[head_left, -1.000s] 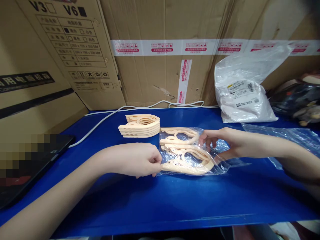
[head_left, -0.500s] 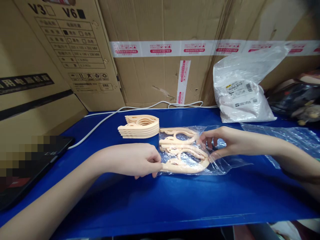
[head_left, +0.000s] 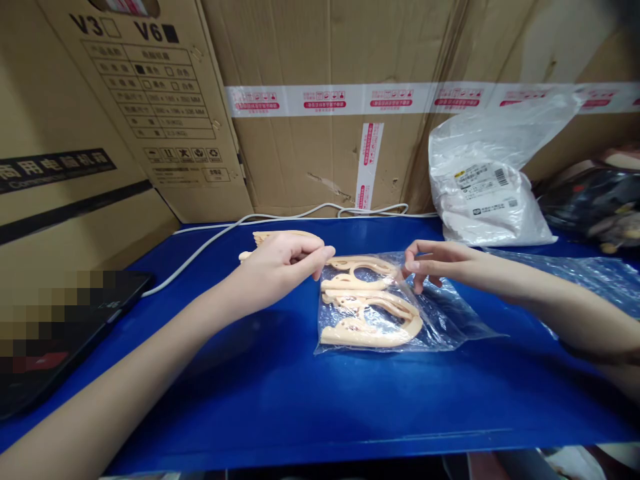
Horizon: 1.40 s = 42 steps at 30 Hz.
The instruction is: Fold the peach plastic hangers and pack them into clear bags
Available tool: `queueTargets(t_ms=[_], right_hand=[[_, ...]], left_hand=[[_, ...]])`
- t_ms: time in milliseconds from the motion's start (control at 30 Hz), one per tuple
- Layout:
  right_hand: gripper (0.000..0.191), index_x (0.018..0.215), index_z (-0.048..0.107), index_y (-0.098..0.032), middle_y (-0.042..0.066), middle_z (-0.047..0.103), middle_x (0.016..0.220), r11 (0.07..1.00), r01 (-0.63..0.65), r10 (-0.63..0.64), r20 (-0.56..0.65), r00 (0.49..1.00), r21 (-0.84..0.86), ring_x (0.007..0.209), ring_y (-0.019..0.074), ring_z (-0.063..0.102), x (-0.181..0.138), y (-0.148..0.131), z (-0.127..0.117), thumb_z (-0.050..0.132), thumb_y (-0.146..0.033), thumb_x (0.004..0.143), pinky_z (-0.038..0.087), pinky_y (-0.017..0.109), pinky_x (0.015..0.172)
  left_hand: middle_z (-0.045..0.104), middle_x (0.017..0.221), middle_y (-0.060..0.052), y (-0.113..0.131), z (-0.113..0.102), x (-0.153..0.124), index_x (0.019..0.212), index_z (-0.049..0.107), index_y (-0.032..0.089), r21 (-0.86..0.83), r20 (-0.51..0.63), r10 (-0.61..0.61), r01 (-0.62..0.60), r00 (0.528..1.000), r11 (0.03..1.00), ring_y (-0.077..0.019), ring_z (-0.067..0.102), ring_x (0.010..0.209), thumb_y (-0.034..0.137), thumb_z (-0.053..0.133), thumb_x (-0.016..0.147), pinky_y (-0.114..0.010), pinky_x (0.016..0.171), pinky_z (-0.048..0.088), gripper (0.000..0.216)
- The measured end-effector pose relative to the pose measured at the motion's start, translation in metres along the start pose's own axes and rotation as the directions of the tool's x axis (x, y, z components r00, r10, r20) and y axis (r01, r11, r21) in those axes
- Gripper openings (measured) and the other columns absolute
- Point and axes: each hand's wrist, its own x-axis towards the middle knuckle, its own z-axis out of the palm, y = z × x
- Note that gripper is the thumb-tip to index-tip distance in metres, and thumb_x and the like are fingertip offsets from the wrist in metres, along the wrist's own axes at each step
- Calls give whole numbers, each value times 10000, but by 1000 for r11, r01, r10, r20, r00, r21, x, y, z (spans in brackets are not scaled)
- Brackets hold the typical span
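A clear plastic bag [head_left: 450, 320] lies flat on the blue table, with beige plastic folding hangers [head_left: 380, 337] inside it. My left hand [head_left: 280, 270] is by the bag's upper left corner, its thumb and forefinger closed together; whether they grip the film is hidden. Behind that hand is a stack of the same beige hangers [head_left: 263, 235], mostly covered by it. My right hand [head_left: 440, 260] hovers at the bag's upper right side, fingers loosely bent and apart, with nothing visible held in them.
A white cable [head_left: 200, 248] runs along the back of the blue table [head_left: 320, 407]. A phone [head_left: 75, 340] lies at the left, beside cardboard boxes [head_left: 310, 160]. At the back right stands a white labelled plastic bag [head_left: 490, 200]; more clear film [head_left: 590, 273] lies before it.
My left hand has left the bag's lower left corner and moved up and back, now covering much of the hanger stack. My right hand has lifted slightly, its thumb leaving the lower hanger.
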Motion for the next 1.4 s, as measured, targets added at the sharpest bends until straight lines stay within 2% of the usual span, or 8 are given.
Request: queueTargets(t_ms=[133, 267, 400, 533, 733, 1000, 1233, 1400], right_hand=[[330, 913, 533, -217, 62, 700, 995, 993, -31, 41, -87, 995, 110, 940, 224, 625, -1, -4, 5, 642, -508, 803, 429, 321, 725], [316, 910, 519, -223, 67, 687, 1075, 936, -20, 55, -90, 994, 352, 1011, 226, 630, 1, -2, 9, 694, -451, 779, 475, 348, 817], [282, 900, 499, -216, 61, 696, 969, 870, -87, 99, 1, 995, 486, 890, 202, 669, 1, 1, 14, 690, -397, 798, 495, 363, 822], [298, 909, 500, -214, 55, 669, 980, 862, -122, 157, -30, 987, 491, 804, 165, 654, 1, 2, 14, 712, -384, 787, 480, 283, 667], [375, 972, 482, -239, 48, 619, 1144, 810, -163, 305, -167, 938, 563, 633, 87, 577, 4, 3, 4, 741, -388, 746, 380, 250, 514], [306, 1026, 481, -218, 46, 704, 864, 838, -198, 213, 29, 977, 509, 470, 46, 455, 0, -2, 8, 634, -403, 837, 320, 212, 464], [593, 1082, 475, -202, -54, 523, 579, 908, -198, 269, -151, 951, 369, 456, 64, 362, 5, 6, 5, 825, -375, 636, 210, 224, 401], [656, 1146, 417, -210, -29, 617, 603, 966, -194, 212, -94, 973, 171, 404, 70, 391, 4, 6, 4, 753, -536, 687, 203, 252, 404]], left_hand=[[357, 561, 42, -3, 2, 1, 580, 438, 185, -7, -169, -56, 56, 984, 998, -103, 328, 541, 385, 408, 906, -243, 537, 267, 383], [444, 579, 30, -13, -1, 3, 632, 470, 195, 14, -443, -105, 124, 890, 992, -119, 418, 569, 397, 409, 898, -243, 565, 323, 339], [608, 827, -29, -30, -5, 8, 803, 546, 205, 286, -583, -29, 239, 812, 928, -184, 540, 791, 392, 426, 901, -281, 706, 397, 243], [622, 972, -71, -46, -3, 12, 911, 560, 202, 540, -518, 103, 231, 849, 810, -253, 510, 1018, 376, 427, 920, -347, 890, 396, 219], [624, 1047, -100, -53, 2, 15, 1012, 559, 163, 563, -440, 72, 212, 895, 799, -276, 516, 1045, 385, 402, 937, -399, 940, 399, 282], [628, 1034, -96, -48, 4, 14, 1006, 561, 159, 554, -422, 77, 190, 903, 810, -273, 526, 1037, 382, 396, 941, -415, 937, 409, 285], [623, 1097, -109, -50, 5, 14, 1071, 562, 147, 584, -390, 34, 219, 920, 781, -285, 517, 1081, 394, 400, 936, -428, 966, 402, 325], [603, 1152, -138, -57, 9, 15, 1163, 563, 106, 619, -289, -42, 220, 956, 754, -312, 522, 1112, 466, 402, 944, -446, 954, 414, 451]])
